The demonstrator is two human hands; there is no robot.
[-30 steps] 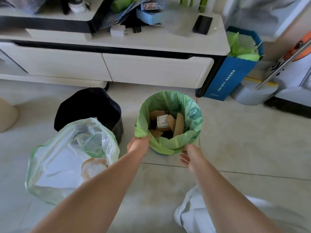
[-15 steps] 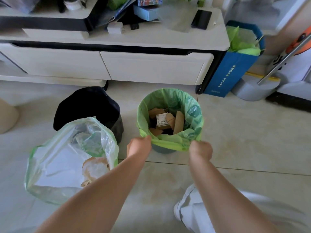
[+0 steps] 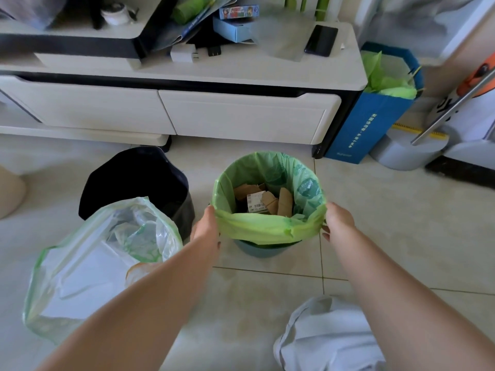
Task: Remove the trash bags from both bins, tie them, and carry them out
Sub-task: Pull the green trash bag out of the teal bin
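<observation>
From the head view, the green bag (image 3: 270,228) lines a small teal bin (image 3: 263,249) on the tiled floor (image 3: 401,236), just in front of the low white cabinet (image 3: 241,116). Its rim is folded down over the bin's edge, and cardboard scraps (image 3: 270,200) lie inside. The left hand (image 3: 205,228) presses against the left side of that rim and the right hand (image 3: 338,222) against the right side; both seem to pinch the plastic fold, though the fingers are mostly hidden behind it, so how tightly they close I cannot tell. To the left of the bin stands a black bin (image 3: 139,180), bare of any liner. Nearer than it, touching its front, a pale, see-through bag (image 3: 88,269) sits open on the floor with crumpled rubbish inside. A blue paper bag (image 3: 372,121) leans at the cabinet's right end.
</observation>
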